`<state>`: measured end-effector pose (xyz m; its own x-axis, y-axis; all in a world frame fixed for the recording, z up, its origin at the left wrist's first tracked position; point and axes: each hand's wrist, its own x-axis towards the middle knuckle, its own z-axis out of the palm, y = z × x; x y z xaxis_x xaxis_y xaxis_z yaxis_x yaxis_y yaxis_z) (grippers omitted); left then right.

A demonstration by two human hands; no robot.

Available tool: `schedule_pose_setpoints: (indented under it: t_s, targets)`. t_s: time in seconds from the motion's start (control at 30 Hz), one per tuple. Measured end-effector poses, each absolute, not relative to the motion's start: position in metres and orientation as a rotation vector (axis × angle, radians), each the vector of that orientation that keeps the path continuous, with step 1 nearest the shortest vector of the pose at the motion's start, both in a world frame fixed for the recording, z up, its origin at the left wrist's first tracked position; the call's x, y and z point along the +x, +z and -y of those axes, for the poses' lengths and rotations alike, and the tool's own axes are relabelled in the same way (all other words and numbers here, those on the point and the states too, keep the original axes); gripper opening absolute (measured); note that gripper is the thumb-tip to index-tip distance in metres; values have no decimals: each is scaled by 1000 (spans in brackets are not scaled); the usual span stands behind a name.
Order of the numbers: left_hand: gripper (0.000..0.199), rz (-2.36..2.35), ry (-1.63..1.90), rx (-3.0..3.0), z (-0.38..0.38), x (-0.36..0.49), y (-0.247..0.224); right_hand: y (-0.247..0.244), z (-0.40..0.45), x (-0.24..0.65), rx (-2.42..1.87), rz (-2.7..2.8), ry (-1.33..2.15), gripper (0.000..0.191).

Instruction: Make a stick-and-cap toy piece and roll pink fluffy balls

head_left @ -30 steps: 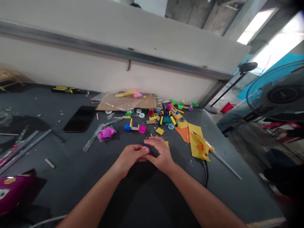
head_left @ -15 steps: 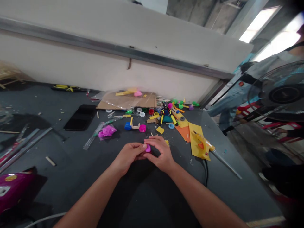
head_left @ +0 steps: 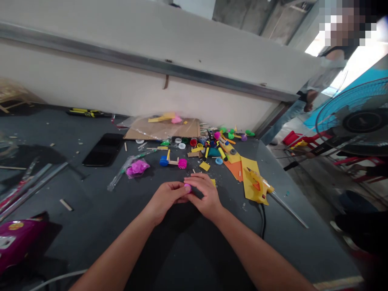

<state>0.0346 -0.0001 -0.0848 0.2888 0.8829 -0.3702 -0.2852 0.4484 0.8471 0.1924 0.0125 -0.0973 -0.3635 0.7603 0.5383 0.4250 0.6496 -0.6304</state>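
Over the near middle of the table, my left hand [head_left: 167, 199] pinches a small pink lump of modelling clay [head_left: 188, 188] between thumb and fingers. My right hand [head_left: 208, 196] closes on the same lump from the other side, its fingertips and thumb touching it. Most of the clay is hidden by the fingers. Beyond the hands stands a small model [head_left: 172, 162] of wooden sticks with blue and pink wheels. To its left lies a clear bag of purple clay [head_left: 138, 167].
A yellow glue gun [head_left: 259, 186] lies on yellow sheets at right, its cord trailing forward. Pliers [head_left: 222, 152] and several bottle caps [head_left: 182, 146] crowd the back. At left are a black phone [head_left: 102, 150] and a magenta tool [head_left: 21, 242]. A fan [head_left: 362, 121] stands past the right edge.
Both hands stay in nearly the same place; less of the pink clay shows between the fingers. A person in the background at right has shifted left.
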Motion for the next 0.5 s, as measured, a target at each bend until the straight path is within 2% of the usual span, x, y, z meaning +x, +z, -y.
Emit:
schedule_pose_setpoints:
  t_s: [0.17, 0.33, 0.5]
  targets:
    - [23, -935, 884, 742, 0, 34, -88, -98, -13, 191, -969, 1945, 491, 20]
    - [22, -957, 840, 735, -1, 33, -89, -99, -13, 191, -937, 2012, 506, 27]
    - [26, -914, 838, 696, -1, 31, -89, -100, -14, 192, -955, 1973, 528, 21]
